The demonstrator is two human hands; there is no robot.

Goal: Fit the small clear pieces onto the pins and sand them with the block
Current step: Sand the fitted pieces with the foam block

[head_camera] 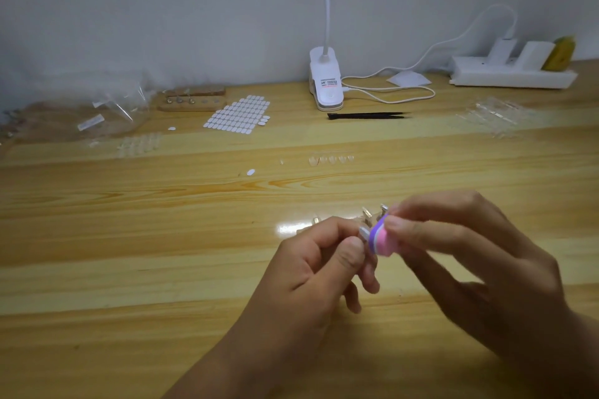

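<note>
My left hand (327, 264) pinches a small pin (365, 232) with a clear piece on its tip, held above the wooden table (162, 236). My right hand (453, 246) grips a small sanding block (382, 240), purple and pink, pressed against that tip. Behind the fingers, two more pins (376, 214) stand upright and another (316, 221) shows to the left. A row of several loose clear pieces (330, 159) lies farther back on the table. The pin's lower end is hidden inside my fingers.
At the back stand a white clip lamp (325, 81) with its cable, a power strip (512, 73), black tweezers (366, 115), a sheet of white adhesive tabs (238, 115), a wooden pin holder (193, 100), plastic bags (97, 107) and clear strips (492, 115).
</note>
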